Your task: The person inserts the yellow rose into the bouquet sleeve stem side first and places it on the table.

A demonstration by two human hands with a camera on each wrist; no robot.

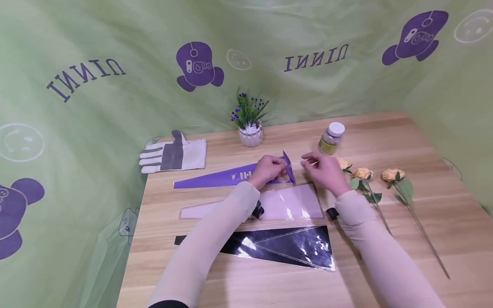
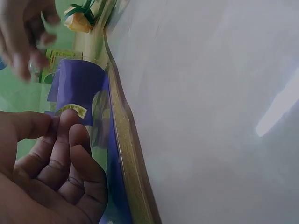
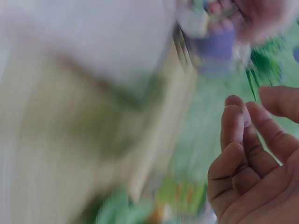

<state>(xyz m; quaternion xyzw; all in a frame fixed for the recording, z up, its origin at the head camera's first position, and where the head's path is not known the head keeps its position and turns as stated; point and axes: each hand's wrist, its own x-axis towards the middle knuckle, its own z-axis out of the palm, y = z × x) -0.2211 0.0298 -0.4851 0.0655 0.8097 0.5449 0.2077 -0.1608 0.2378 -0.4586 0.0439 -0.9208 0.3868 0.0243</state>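
A tapered purple flower sleeve [image 1: 212, 176] with gold print lies across the far part of the table. My left hand [image 1: 269, 169] pinches its wide end, where the film [image 2: 83, 84] stands up and curls over. Thumb and forefinger meet at that purple film in the left wrist view. Just to the right is my right hand [image 1: 326, 172], apart from the sleeve, its fingers [image 3: 232, 126] loosely bent with nothing between them. Nearer me lie a pale pink sleeve [image 1: 290, 201] and a glossy black one [image 1: 292, 246], both partly covered by my left arm.
A jar with a white lid [image 1: 334, 134] stands behind my right hand. Three peach roses [image 1: 393, 174] lie at the right. A potted plant [image 1: 251, 136] stands at the back, and a white and grey glove [image 1: 175, 155] lies at the back left. Green cloth [image 1: 146, 34] hangs behind.
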